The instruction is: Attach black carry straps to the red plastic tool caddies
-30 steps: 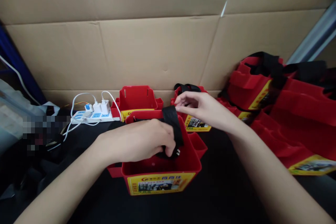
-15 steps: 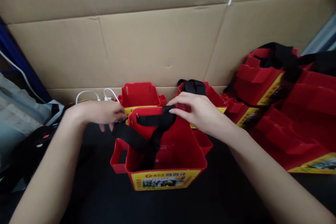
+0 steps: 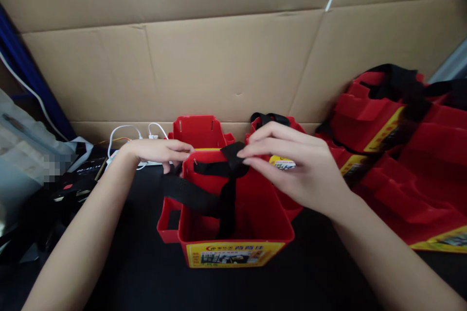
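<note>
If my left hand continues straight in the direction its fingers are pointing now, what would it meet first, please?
Probably the rear left corner of the front red box; the left hand's fingertips look very close to it, perhaps touching. Depth is unclear from this single view.

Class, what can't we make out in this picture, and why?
Head view:
Front bin: small print on its label, too small and blurred.
Rear left bin: lower front, hidden by the front bin.
Rear right bin: partly covered by the right hand.
Far-right bins: cut off by the edge.
</note>
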